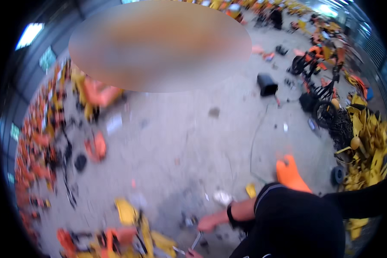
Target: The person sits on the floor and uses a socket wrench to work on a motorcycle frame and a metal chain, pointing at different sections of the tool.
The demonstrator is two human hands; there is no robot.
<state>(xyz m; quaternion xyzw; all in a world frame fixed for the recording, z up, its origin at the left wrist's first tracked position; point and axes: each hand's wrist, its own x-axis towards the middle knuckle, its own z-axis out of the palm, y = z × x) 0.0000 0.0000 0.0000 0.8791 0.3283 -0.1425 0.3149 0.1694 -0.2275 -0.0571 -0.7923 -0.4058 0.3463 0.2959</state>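
My right hand [208, 223], with a black band on its wrist, is low in the centre and looks closed around the upper end of a slim silver metal tool [196, 241]. Blur hides the tool's exact kind. Below it my left hand [194, 254] is mostly cut off by the lower edge. Its fingers seem closed beside a short silver metal piece [179, 250]; what they hold cannot be made out. A small grey metallic part [190, 221] lies just left of my right hand. A crumpled white thing [222, 197] rests on the floor beyond my right wrist.
Yellow and orange parts [127, 210] lie at the lower left. An orange curved piece [291, 173] stands near my black clothing. A black bin [267, 84] lies tipped over farther off. Wheeled frames [325, 113] and yellow panels [367, 142] pile up at right. A large blurred patch hides the far centre.
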